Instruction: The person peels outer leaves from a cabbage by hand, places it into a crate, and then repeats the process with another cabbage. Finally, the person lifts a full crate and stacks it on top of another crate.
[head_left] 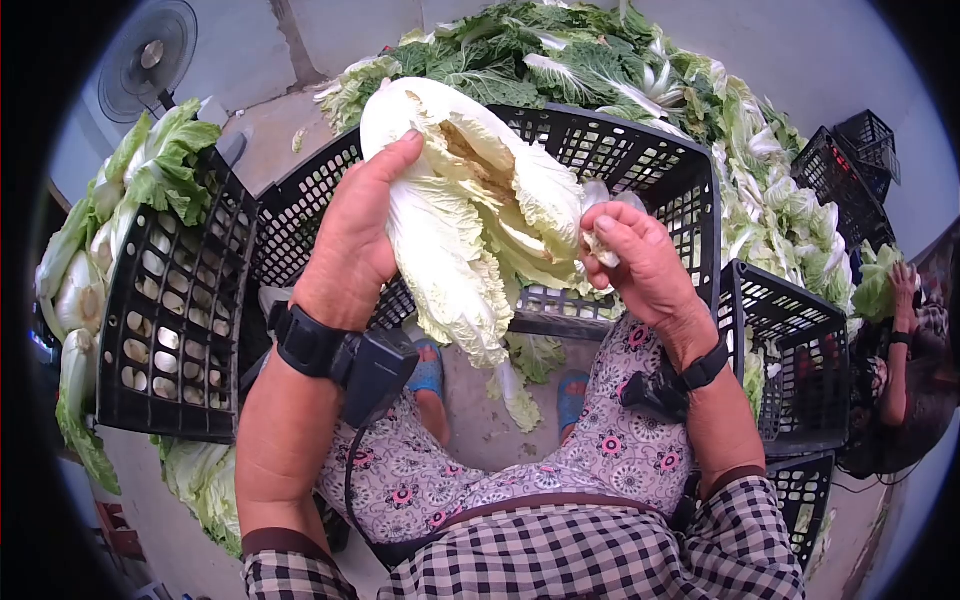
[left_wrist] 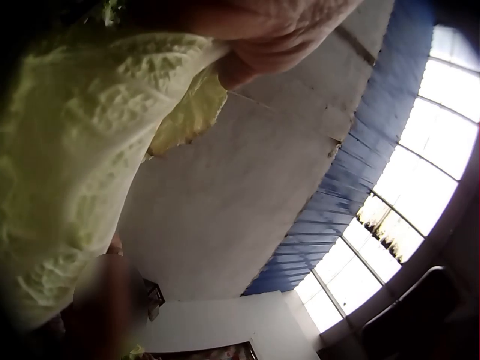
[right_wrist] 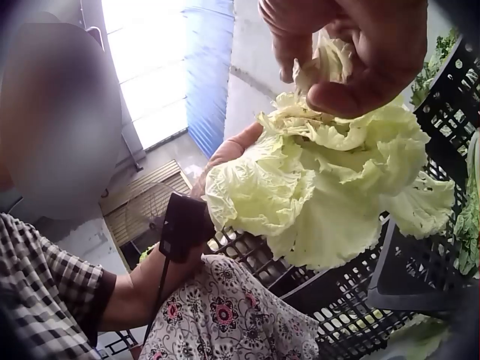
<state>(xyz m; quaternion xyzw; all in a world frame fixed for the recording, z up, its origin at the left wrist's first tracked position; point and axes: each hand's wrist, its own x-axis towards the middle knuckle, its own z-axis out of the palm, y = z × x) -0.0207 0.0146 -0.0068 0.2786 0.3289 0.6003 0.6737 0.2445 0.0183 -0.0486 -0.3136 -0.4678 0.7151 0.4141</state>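
Spotting one cabbage (head_left: 440, 250) held up between both hands, with a black crate (head_left: 706, 230) behind it. We have the left hand (head_left: 360, 220) gripping it, thumb on the upper face, and the right hand (head_left: 648, 258) pinching a pale scrap (head_left: 597, 250) at the cabbage's right edge. Key relation: we read the long axis as slanting, white base up by the left thumb, leafy end running down and rightward, so the left hand sits nearer the base, the right nearer the frilly edges. Brown patch (head_left: 475, 165) faces up between them. We can't tell whether the scrap is attached or loose; the right fingers partly cover it. Left fingers are hidden behind the cabbage; the left wrist view crops that hand at the top, and we can't name the dark blur (left_wrist: 112, 304) at lower left.
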